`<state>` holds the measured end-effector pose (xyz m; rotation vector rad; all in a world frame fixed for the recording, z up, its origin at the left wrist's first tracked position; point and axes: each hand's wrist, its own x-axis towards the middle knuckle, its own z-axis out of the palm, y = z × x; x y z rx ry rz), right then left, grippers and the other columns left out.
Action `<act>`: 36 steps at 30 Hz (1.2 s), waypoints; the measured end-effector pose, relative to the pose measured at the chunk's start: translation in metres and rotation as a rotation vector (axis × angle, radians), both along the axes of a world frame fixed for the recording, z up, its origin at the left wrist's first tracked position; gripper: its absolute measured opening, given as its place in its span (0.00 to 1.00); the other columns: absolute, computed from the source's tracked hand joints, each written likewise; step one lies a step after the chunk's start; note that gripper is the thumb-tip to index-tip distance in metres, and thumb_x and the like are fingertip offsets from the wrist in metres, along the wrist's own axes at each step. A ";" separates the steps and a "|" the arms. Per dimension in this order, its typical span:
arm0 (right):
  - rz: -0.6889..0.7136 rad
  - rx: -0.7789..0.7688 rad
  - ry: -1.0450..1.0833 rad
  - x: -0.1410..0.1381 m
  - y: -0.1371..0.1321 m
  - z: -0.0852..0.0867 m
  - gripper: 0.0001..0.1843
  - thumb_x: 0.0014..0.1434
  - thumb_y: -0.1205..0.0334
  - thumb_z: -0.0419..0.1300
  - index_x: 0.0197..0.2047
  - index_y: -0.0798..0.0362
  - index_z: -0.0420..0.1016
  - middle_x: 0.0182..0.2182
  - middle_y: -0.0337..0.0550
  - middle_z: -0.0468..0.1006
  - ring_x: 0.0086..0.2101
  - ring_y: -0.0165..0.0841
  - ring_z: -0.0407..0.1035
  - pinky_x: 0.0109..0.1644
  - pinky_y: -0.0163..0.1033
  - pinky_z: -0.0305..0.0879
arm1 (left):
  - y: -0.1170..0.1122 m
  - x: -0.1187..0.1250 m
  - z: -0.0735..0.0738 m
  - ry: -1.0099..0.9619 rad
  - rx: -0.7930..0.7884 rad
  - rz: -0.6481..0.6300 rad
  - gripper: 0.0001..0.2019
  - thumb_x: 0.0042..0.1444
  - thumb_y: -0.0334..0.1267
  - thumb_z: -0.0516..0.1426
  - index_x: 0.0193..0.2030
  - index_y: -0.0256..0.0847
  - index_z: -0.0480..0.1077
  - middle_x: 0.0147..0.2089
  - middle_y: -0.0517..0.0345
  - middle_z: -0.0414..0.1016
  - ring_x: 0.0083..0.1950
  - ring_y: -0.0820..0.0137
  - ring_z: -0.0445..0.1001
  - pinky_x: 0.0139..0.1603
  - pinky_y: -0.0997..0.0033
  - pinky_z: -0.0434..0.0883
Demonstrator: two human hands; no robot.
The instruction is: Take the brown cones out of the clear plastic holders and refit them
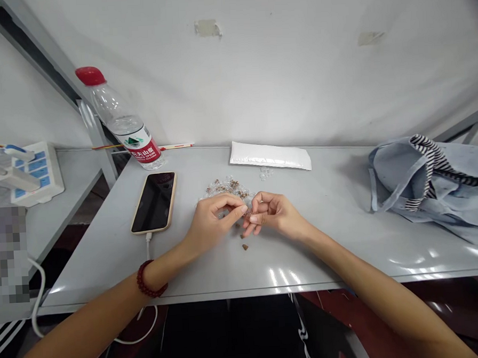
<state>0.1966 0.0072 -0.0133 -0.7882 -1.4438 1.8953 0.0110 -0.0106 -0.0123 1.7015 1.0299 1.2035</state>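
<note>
My left hand (215,218) and my right hand (269,212) meet over the middle of the grey table (331,249), fingertips pinched together on a tiny piece I cannot make out. Just behind them lies a pile of small clear and brown bits (228,188). A couple of loose brown bits (244,246) lie on the table below my hands. A red bead bracelet (147,280) is on my left wrist.
A phone (154,201) on a white cable lies left of my hands. A red-capped water bottle (120,121) stands behind it. A white packet (270,156) lies at the back, blue clothing with a striped piece (432,187) on the right, a power strip (34,171) far left.
</note>
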 end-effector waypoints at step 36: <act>-0.566 0.701 -0.539 0.041 0.044 -0.005 0.11 0.58 0.57 0.58 0.43 0.51 0.66 0.41 0.47 0.74 0.40 0.37 0.69 0.36 0.41 0.65 | 0.020 -0.014 -0.012 0.576 0.469 0.155 0.07 0.52 0.32 0.59 0.37 0.39 0.66 0.36 0.54 0.73 0.41 0.64 0.68 0.42 0.63 0.69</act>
